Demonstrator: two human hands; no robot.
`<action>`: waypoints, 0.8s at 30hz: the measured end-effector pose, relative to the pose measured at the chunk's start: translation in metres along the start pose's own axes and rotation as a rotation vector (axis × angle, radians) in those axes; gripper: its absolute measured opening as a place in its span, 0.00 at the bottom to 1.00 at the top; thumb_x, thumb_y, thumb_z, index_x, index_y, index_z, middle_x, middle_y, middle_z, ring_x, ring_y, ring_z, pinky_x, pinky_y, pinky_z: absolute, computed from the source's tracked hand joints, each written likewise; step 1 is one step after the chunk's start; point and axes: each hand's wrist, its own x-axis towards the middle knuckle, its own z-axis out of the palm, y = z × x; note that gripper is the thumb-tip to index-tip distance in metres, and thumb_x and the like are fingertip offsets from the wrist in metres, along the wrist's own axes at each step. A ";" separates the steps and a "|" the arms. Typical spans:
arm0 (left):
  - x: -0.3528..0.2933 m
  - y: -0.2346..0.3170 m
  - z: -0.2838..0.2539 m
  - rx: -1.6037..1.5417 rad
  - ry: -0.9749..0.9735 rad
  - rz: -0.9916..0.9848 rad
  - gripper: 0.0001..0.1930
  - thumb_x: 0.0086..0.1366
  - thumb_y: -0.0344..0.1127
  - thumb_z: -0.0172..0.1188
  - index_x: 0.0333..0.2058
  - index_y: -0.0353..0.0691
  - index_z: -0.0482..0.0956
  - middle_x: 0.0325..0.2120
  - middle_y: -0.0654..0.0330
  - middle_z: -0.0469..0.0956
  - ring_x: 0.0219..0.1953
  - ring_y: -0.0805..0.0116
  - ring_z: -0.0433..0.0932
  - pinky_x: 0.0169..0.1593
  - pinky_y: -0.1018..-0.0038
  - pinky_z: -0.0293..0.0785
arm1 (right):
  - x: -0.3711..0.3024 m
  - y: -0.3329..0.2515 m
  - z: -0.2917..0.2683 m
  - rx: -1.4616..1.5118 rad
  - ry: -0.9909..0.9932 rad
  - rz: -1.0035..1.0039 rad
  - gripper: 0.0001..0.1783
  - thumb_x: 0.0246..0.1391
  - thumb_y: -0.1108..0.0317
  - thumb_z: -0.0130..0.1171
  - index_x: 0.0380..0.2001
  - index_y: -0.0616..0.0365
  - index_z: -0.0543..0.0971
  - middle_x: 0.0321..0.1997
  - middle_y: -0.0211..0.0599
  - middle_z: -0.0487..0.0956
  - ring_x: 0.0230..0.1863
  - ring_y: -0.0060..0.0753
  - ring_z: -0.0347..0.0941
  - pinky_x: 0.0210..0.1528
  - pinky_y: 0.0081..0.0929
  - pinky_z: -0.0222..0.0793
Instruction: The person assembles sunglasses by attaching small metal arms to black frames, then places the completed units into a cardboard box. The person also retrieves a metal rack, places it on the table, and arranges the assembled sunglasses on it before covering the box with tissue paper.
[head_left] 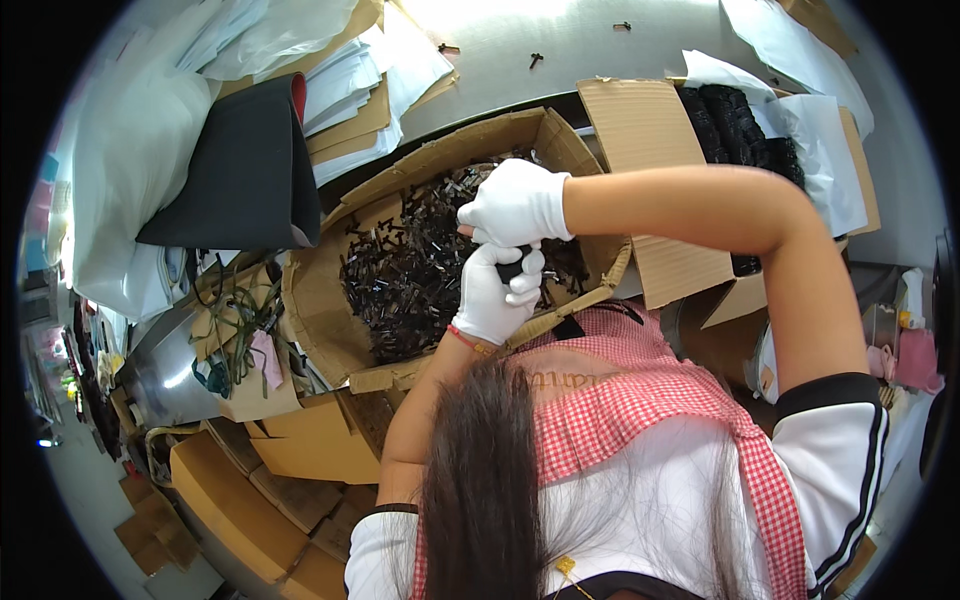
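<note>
My left hand [492,297], in a white glove, is closed with its fingers curled round a small dark piece [511,268], of which only a part shows. Just above and against it is my right hand [516,202], also white-gloved and closed, its wrist bent inward. A bare fingertip pokes out at its left side. What the right fingers hold, if anything, is hidden. Both hands are over an open cardboard box [312,325] in front of me. Inside it lies a heap of small dark brown, shiny T-shaped pieces [405,290].
Several loose dark pieces [536,61] lie on the metal table [500,75]. At left are a black folded sheet [235,165], paper envelopes [345,85] and plastic bags [150,150]. To the right stands another carton [650,135] with black wrapped bundles [735,125]. Straps [235,320] hang lower left.
</note>
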 end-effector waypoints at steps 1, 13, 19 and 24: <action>0.003 -0.002 0.000 -0.041 0.004 -0.015 0.11 0.61 0.31 0.48 0.42 0.34 0.68 0.25 0.61 0.70 0.15 0.79 0.61 0.16 0.84 0.57 | 0.001 0.000 -0.002 -0.023 -0.029 -0.017 0.15 0.59 0.54 0.54 0.35 0.54 0.81 0.21 0.41 0.81 0.26 0.47 0.80 0.29 0.43 0.74; -0.074 0.000 0.066 0.930 0.048 -0.046 0.12 0.65 0.28 0.52 0.42 0.26 0.77 0.32 0.48 0.84 0.23 0.67 0.82 0.28 0.78 0.78 | -0.040 -0.033 -0.040 0.946 -0.029 -0.313 0.09 0.62 0.70 0.47 0.35 0.61 0.76 0.30 0.39 0.79 0.34 0.33 0.76 0.42 0.31 0.73; -0.080 -0.031 0.041 1.020 -0.158 -0.172 0.12 0.67 0.31 0.59 0.46 0.31 0.78 0.37 0.58 0.83 0.35 0.75 0.82 0.41 0.77 0.79 | -0.079 -0.055 -0.002 1.278 -0.172 -0.251 0.15 0.57 0.72 0.43 0.41 0.61 0.78 0.37 0.38 0.80 0.41 0.30 0.75 0.50 0.30 0.71; -0.079 -0.044 0.021 1.092 -0.340 -0.067 0.12 0.65 0.27 0.58 0.46 0.30 0.78 0.37 0.59 0.82 0.38 0.73 0.80 0.44 0.76 0.78 | -0.091 -0.066 0.026 1.459 -0.141 -0.249 0.12 0.56 0.71 0.44 0.36 0.59 0.78 0.31 0.31 0.78 0.36 0.21 0.71 0.44 0.25 0.69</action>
